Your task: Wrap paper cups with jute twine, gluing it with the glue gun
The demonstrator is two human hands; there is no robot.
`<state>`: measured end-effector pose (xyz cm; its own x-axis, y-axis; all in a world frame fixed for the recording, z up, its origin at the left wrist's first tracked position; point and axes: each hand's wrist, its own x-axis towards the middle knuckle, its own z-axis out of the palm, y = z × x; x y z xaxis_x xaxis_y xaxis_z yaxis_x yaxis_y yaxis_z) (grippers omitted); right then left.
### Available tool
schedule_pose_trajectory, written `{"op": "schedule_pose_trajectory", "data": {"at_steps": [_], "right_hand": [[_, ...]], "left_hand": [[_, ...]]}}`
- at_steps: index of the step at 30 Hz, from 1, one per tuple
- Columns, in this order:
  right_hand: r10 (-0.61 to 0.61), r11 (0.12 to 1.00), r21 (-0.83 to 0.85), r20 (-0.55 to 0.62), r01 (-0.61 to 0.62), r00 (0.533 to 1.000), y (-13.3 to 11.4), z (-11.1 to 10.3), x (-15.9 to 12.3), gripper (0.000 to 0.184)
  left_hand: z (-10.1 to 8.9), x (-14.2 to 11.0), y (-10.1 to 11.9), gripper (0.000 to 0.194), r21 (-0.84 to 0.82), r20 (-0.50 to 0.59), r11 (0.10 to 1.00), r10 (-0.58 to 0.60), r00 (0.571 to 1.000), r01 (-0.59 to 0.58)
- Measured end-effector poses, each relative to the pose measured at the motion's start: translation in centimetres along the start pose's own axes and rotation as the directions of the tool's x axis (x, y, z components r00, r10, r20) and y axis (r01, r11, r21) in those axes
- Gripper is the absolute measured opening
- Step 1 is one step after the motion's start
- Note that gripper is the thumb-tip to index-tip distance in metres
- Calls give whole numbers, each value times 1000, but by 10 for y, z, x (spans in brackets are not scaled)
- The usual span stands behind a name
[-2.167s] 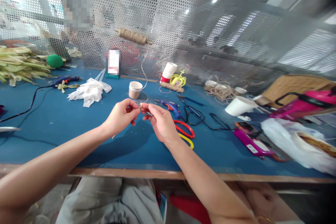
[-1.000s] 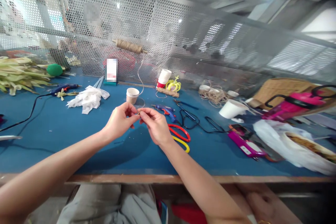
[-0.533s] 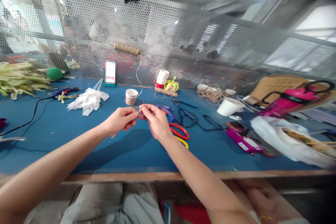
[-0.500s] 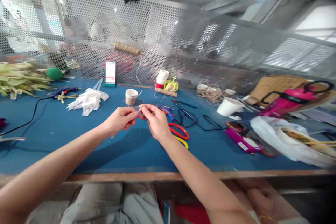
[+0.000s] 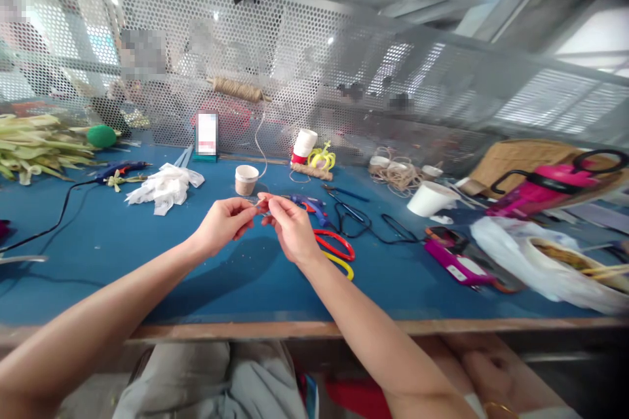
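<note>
Head view: thin strand [image 5: 260, 202], maybe twine, above the tabletop [image 5: 275, 294], pinched by my left grip [image 5: 223, 226] and right grip [image 5: 292, 226], fingertips near each other. Likely light, limp; best held at thumb-tips. Paper cup [image 5: 246, 181] just beyond; glue gun [image 5: 318, 211] and red scissor handle [image 5: 344, 251] crowd my right.

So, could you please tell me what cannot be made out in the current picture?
All in the head view:
Thin piece between the left hand and right hand: too small, partly covered by them.
Red and yellow handles: far ends hidden by the right hand.
Phone: screen blurred out.
Pale leaves: cut off by the left edge.
</note>
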<state>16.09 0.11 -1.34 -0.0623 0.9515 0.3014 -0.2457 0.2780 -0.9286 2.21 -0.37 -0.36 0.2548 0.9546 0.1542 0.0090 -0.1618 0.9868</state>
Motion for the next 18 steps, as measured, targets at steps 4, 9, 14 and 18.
{"op": "schedule_pose_trajectory", "data": {"at_steps": [4,9,14,18], "right_hand": [[-17,1000,0,12,17,1000,1,0,-1,19],[-9,999,-39,-5,9,1000,2,1,-1,21],[-15,994,-112,-30,12,999,5,-1,0,23],[-47,992,-122,-37,42,998,7,-3,1,19]], "left_hand": [[0,0,-1,22,17,-3,1000,17,1000,-17],[-1,-1,1,22,26,-8,999,32,999,-31],[0,-3,3,21,84,-11,996,26,1000,-25],[2,-3,6,18,106,63,994,16,998,-23]]}}
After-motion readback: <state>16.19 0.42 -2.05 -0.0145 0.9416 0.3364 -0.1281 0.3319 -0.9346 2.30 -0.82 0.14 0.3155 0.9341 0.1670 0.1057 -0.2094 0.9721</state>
